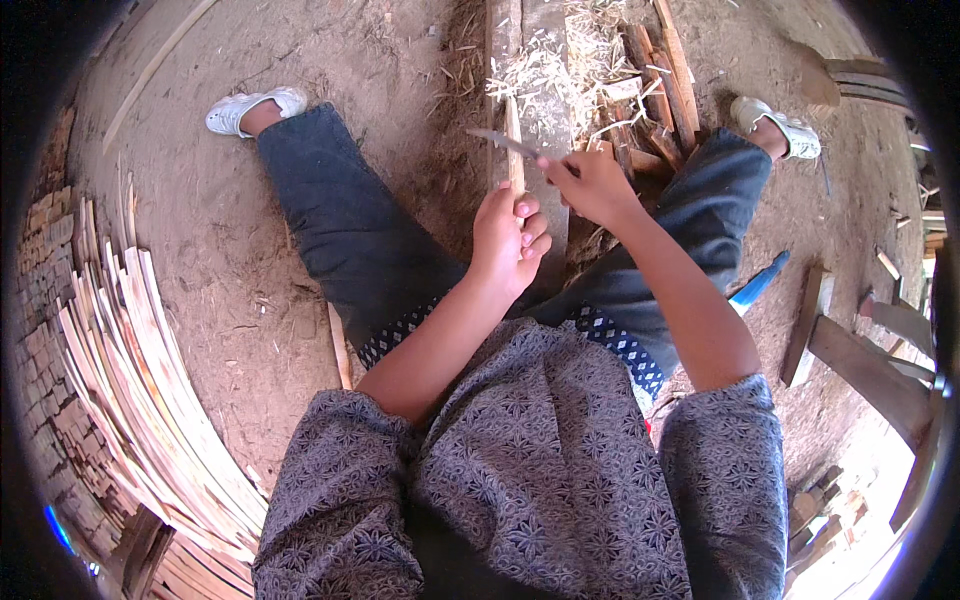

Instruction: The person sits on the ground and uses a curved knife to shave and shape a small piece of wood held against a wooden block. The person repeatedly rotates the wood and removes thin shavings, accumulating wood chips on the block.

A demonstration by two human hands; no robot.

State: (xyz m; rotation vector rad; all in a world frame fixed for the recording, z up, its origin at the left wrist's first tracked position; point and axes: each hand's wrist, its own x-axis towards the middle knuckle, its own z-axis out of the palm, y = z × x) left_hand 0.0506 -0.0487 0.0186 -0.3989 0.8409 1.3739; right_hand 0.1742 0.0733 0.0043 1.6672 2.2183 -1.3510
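Note:
My left hand (pixel 510 240) is closed around the near end of a narrow wooden strip (pixel 516 172), which points away from me along a plank (pixel 550 25) between my legs. In my right hand (pixel 592 185) is a knife (pixel 505 142), gripped by its handle. The blade lies crosswise over the strip, just beyond my left fingers, its tip pointing left. Whether the edge is biting into the wood cannot be made out. Pale wood shavings (pixel 540 75) are heaped on the plank just past the knife.
Long pale wooden strips (pixel 150 370) are piled at the left, beside stacked short pieces (pixel 45 330). Offcuts (pixel 665 85) lie right of the plank. A blue object (pixel 762 280) of unclear kind is near my right knee, with a wooden frame (pixel 870 375) beyond on the dirt floor.

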